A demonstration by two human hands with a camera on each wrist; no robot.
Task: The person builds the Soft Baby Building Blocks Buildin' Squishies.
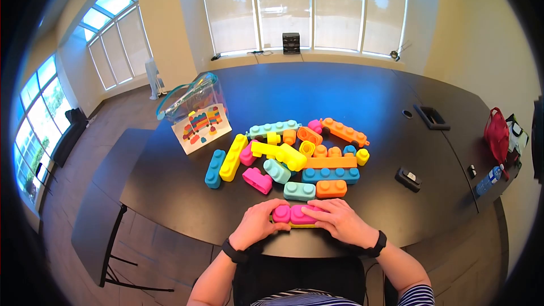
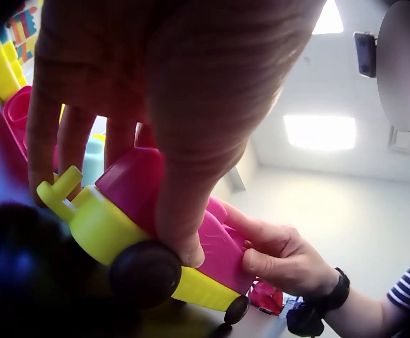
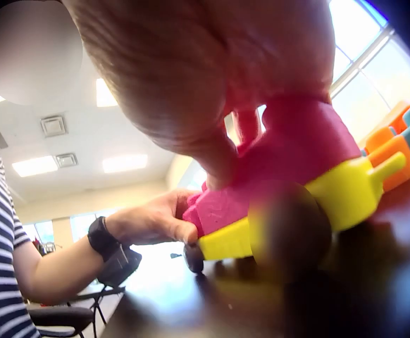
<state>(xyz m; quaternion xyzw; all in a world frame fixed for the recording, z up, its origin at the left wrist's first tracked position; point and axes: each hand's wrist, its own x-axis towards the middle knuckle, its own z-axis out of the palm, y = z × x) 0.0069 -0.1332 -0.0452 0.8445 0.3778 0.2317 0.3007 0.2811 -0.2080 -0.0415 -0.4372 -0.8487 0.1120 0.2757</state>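
Note:
In front of the person, at the table's near edge, two pink toy blocks sit end to end on a yellow wheeled base (image 2: 110, 222). The left hand (image 1: 258, 225) grips the left pink block (image 1: 281, 214), thumb on the near side and fingers on the far side. At the other end the right hand (image 1: 343, 224) holds the right pink block (image 1: 300, 215), its fingers lying over the top. Dark wheels (image 2: 145, 274) show under the base, down at the tabletop. Just beyond the hands lie a light teal block (image 1: 300, 191) and an orange block (image 1: 331, 188).
Several more blocks spread beyond, including a long yellow one (image 1: 233, 157), a blue one (image 1: 215, 169) and an orange wheeled base (image 1: 344, 131). A picture card (image 1: 202, 128) leans by a clear bag (image 1: 198, 99). Rightward are a black case (image 1: 408, 179) and a water bottle (image 1: 489, 180).

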